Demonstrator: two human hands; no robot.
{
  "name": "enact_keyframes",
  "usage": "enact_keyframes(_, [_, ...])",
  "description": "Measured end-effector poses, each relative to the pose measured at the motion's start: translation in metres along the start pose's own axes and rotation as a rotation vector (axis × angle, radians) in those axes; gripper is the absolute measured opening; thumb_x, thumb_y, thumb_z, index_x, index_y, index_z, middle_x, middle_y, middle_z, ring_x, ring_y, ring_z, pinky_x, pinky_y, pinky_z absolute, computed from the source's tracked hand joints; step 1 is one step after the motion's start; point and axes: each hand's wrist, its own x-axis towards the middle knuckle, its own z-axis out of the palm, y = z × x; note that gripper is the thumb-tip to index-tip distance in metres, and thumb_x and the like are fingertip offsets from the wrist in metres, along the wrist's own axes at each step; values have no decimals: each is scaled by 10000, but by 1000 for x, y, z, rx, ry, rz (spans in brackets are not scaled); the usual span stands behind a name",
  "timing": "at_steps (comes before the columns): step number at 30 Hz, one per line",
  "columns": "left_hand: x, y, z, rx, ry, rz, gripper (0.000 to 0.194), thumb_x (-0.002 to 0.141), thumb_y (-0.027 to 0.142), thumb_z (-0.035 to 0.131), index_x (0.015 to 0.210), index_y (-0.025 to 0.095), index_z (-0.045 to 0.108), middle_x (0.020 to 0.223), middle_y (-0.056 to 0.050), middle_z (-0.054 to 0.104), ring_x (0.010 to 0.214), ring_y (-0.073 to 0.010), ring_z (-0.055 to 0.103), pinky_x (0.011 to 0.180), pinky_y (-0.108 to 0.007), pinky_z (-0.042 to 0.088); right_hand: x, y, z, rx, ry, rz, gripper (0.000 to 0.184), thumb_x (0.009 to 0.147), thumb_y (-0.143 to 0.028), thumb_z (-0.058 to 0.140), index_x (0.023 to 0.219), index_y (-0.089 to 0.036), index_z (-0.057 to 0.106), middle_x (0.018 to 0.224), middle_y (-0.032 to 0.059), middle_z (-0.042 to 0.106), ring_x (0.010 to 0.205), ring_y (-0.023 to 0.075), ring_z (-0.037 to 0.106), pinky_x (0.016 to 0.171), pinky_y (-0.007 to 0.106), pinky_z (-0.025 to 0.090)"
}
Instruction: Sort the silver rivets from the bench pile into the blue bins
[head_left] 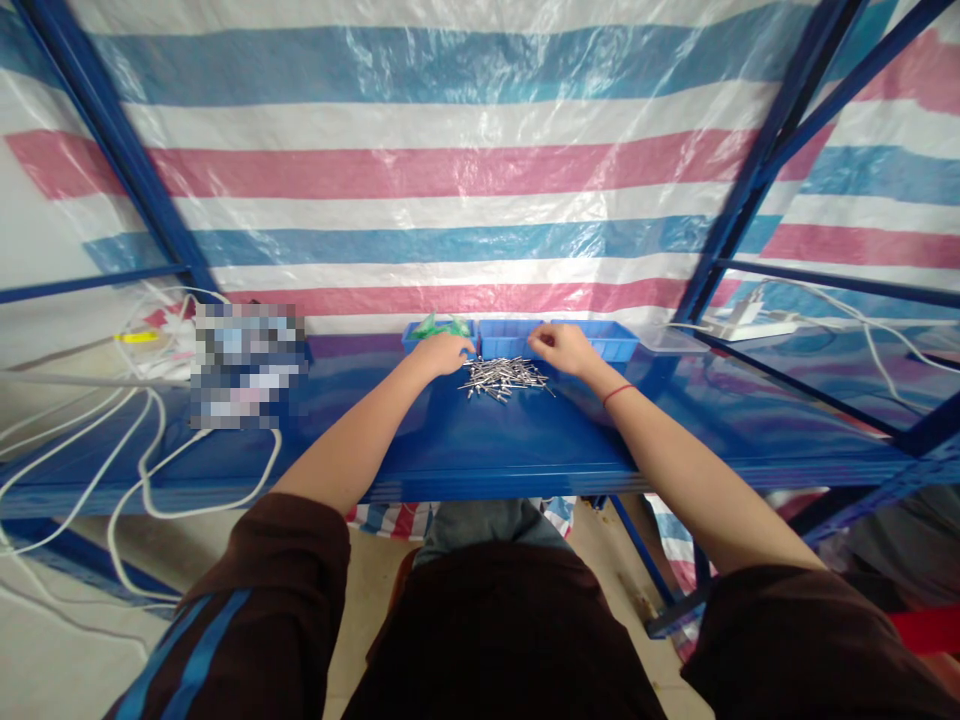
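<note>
A loose pile of silvery pop rivets (504, 377) lies on the blue shelf in front of me. At the pile's left edge is my left hand (444, 353), its fingers curled; whatever is in them is too small to make out. My right hand (566, 347) is just above the pile's right side, thumb and fingertips pinched together, and I cannot see what they hold. Behind the hands stand the left blue bin (409, 338) with green plastic in it, the middle blue bin (510, 340), and the right blue bin (619, 345), partly hidden by my right hand.
White cables (154, 430) run across the left of the blue shelf (495, 450) and hang over its front edge, beside a blurred-out item (247, 365). A clear plastic lid (671, 340) and a white power strip (750, 325) lie right. Striped sheeting (450, 170) hangs behind.
</note>
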Motion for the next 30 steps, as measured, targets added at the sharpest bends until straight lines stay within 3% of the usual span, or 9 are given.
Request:
enact_keyframes(2, [-1,3,1,8,-57,-7,365,856,250,466,1168,285,652,1199,-27,657,1081,-220,605,955,-306,442,-1,-24,7,-107,-109,-178,281,864,-236,441,941,-152,697,924,91,702,819,194,631,738,267,424])
enact_keyframes(4, [-3,6,0,23,-121,-11,362,867,270,456,1174,274,649,1194,-54,657,1076,-233,610,943,-320,455,0,-45,14,-237,-162,-251,319,886,-230,402,1039,-174,677,1011,113,689,886,231,645,750,296,438])
enact_keyframes(10, [-11,10,-11,63,-219,-72,371,864,256,444,1168,194,647,1160,-130,662,1045,-262,625,883,-335,483,12,-79,30,-435,-335,-250,398,891,-196,357,1192,-167,615,1096,171,668,961,318,653,746,380,487])
enact_keyframes(16, [-13,8,-17,22,-294,-105,353,826,232,481,1121,185,668,1024,-109,710,932,-228,652,811,-290,492,25,-87,32,-435,-458,-137,376,857,-190,392,1086,-137,686,1112,205,668,1017,323,643,813,403,490])
enact_keyframes(22, [-12,6,-13,-41,-245,-108,328,759,180,502,1001,178,722,750,-79,728,745,-219,661,711,-280,490,32,-83,30,-408,-434,-148,376,814,-158,436,1087,-117,692,1077,226,678,968,344,656,764,397,492])
enact_keyframes(30, [-3,-7,0,-247,-151,-54,156,701,250,581,730,209,728,456,-11,610,540,-167,599,669,-248,479,34,-71,21,-260,-439,-143,293,815,-213,467,903,-168,743,947,141,724,867,257,663,744,326,463])
